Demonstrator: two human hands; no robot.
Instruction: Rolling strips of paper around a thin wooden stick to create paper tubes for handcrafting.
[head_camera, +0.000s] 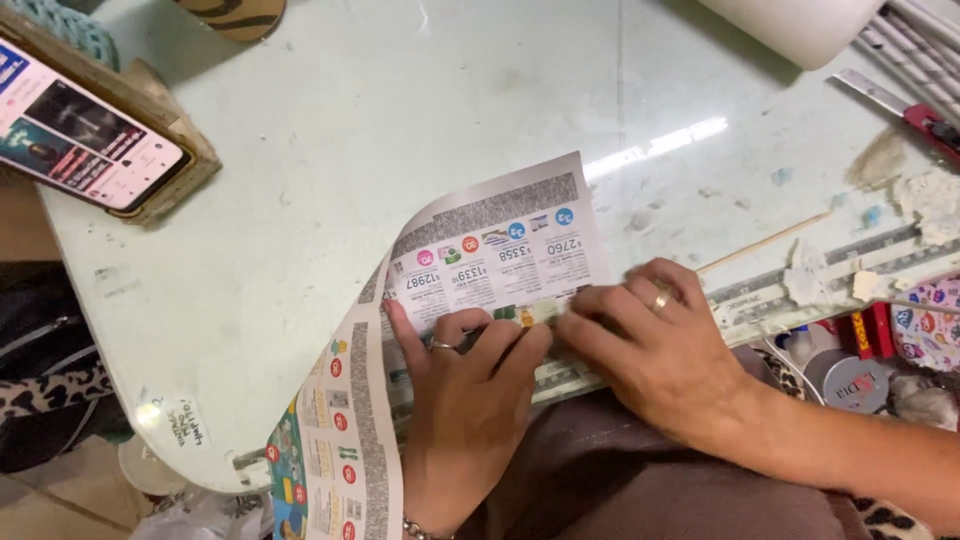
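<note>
Your left hand (465, 390) and right hand (650, 345) press flat, fingers spread, on the printed flyer strip (490, 255) at the table (330, 130) edge. Thin, floppy paper, probably rolling; pinch its near edge.

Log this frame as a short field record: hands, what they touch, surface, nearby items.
left hand: flat on the printed flyer, fingers spread, ring on one finger
right hand: fingertips pressing the flyer's near edge, ring on one finger
flyer: curls off the table edge toward the person's lap
ruler: lies along the table's near edge, partly under the hands
thin wooden stick: just beyond the right hand
surface: pale green table, smudged
phone: screen lit, on a wooden stand, far left
utility knife: far right
</note>
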